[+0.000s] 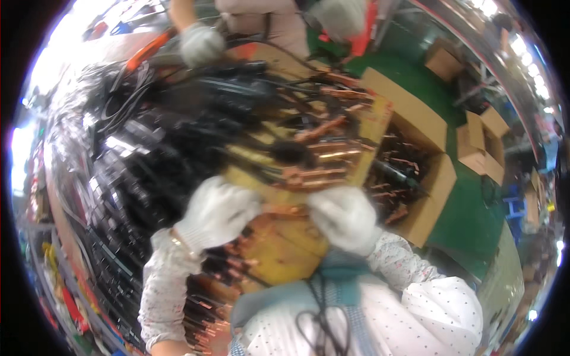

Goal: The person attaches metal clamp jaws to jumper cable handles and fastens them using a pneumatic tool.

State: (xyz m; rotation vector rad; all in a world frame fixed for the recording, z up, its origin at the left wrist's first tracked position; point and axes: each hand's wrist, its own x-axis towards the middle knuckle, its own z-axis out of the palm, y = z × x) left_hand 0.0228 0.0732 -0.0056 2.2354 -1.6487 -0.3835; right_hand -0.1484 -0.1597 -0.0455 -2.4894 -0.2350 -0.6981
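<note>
In white gloves, my left hand (219, 210) and my right hand (344, 216) face each other low over a yellow surface (291, 249). Between their closed fingertips stretches a short copper-coloured piece (285, 210), gripped at both ends. Blur hides its exact kind. Just beyond my hands lie several copper pieces (323, 157), some joined to black lengths. A large heap of black, tube-like parts (172, 136) spreads to the left of my left hand. More copper-ended black parts (208, 308) lie beside my left forearm.
An open cardboard box (436, 184) with copper and black pieces stands at my right. Smaller boxes (478, 145) sit on the green floor (409, 59) beyond. Across the table, a co-worker's gloved hand (202, 44) rests near an orange item (145, 50); another glove (338, 15) is blurred.
</note>
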